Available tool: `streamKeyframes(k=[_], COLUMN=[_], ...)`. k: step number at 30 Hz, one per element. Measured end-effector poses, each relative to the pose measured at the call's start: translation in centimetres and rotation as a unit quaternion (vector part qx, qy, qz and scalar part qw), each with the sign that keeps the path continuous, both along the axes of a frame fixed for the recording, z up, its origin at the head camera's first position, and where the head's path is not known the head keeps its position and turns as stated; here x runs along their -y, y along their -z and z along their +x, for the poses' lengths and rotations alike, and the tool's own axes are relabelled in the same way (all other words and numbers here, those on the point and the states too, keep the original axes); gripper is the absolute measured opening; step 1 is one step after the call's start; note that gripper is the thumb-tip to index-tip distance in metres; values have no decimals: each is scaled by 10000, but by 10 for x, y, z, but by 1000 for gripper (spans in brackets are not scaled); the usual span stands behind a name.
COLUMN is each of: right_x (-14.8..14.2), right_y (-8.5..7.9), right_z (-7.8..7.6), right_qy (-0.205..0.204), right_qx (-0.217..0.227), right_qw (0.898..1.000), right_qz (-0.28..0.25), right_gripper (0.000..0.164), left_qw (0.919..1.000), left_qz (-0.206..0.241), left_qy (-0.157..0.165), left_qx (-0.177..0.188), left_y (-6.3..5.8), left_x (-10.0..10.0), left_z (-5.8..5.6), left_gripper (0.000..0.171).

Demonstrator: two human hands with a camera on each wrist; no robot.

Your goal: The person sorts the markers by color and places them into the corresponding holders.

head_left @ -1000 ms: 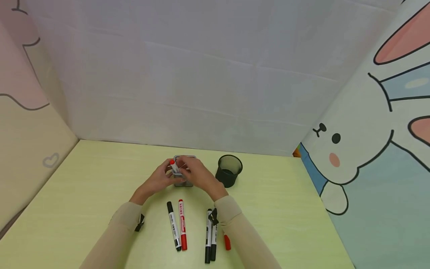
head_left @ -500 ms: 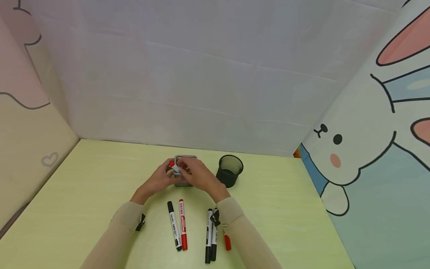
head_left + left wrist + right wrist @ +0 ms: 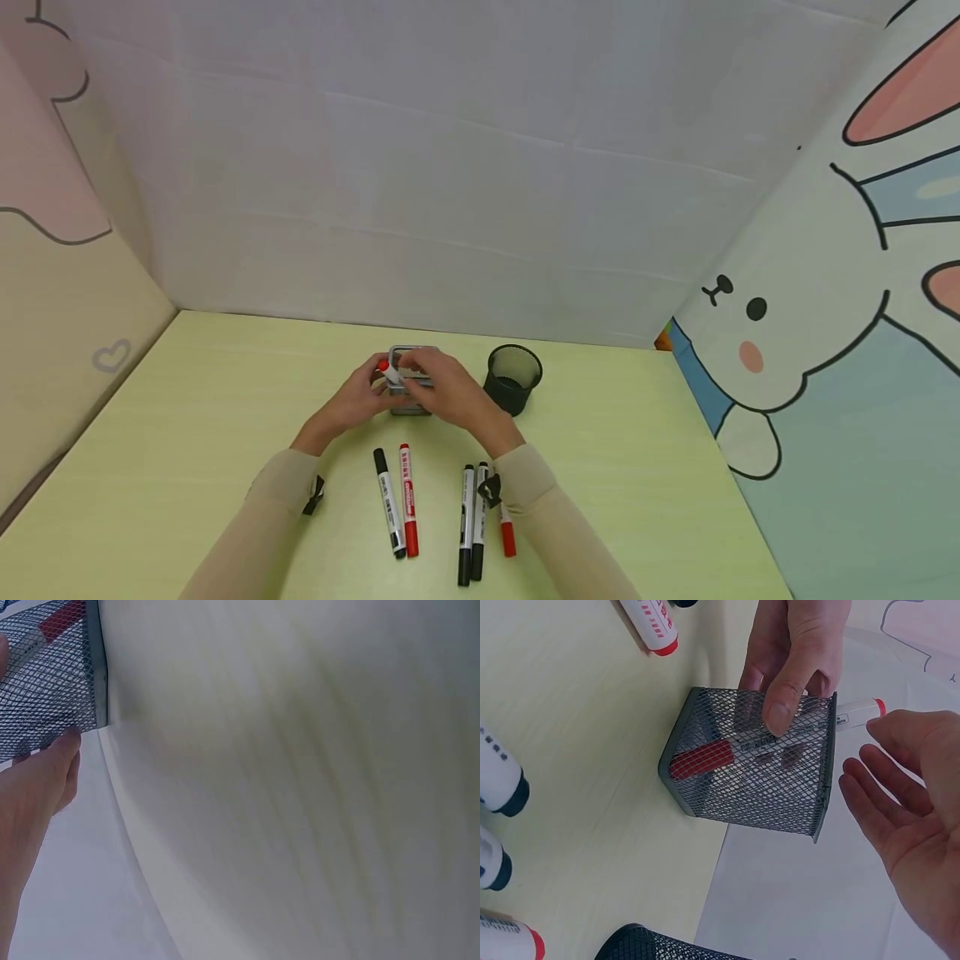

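at centre of the head view, between left hand (image 3: pixel 356 397) and right hand (image 3: pixel 450 393): a mesh holder (image 3: pixel 750 786), largely covered there. inside it, slanted, a marker (image 3: pixel 857 715): only a white, red-tipped end in the head view; in the right wrist view, visible through the mesh down to a red cap near the base. gripped by the left hand: the holder, with thumb against the mesh. loose, with fingers parted: the right hand, with thumb just beside the red tip; cannot tell whether touching. at upper left of the left wrist view, red cap through mesh. right of centre in the head view, a black cup (image 3: pixel 513 382); at lower centre, on the desk (image 3: pixel 637 483), black and red markers (image 3: pixel 407 500).
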State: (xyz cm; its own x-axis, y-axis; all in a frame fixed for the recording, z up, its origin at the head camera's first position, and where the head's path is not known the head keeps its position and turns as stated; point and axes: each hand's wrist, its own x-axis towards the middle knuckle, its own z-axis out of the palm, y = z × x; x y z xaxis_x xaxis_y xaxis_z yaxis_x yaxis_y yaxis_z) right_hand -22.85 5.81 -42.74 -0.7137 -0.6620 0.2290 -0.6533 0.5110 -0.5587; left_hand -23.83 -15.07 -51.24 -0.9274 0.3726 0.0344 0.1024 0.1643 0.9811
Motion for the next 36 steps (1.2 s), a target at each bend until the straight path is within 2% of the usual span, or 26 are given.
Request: streamKeyframes(k=[6, 10, 19, 26, 31, 36], right_x=[-5, -9, -25, -43, -55, -69], right_y=[0, 0, -2, 0, 3, 9], right_z=[6, 11, 27, 41, 50, 58], right_qy=[-146, -171, 7, 265, 391, 436], right_qx=[-360, -440, -426, -469, -346, -202], right_qw=[9992, 9989, 9990, 9985, 9986, 9988], right_qz=[-15, -47, -100, 20, 51, 24], right_gripper=[26, 26, 28, 26, 26, 27], left_qw=[10000, 9999, 9997, 9997, 9997, 9999], left_qz=[-39, -91, 50, 155, 129, 44], left_qy=[22, 45, 136, 176, 198, 155], left_qx=[15, 51, 190, 117, 9, 50], left_y=[1, 1, 3, 4, 8, 8], left_x=[3, 5, 3, 1, 3, 4], left_z=[-1, -3, -5, -7, -9, -8], left_gripper=[74, 76, 78, 79, 81, 81])
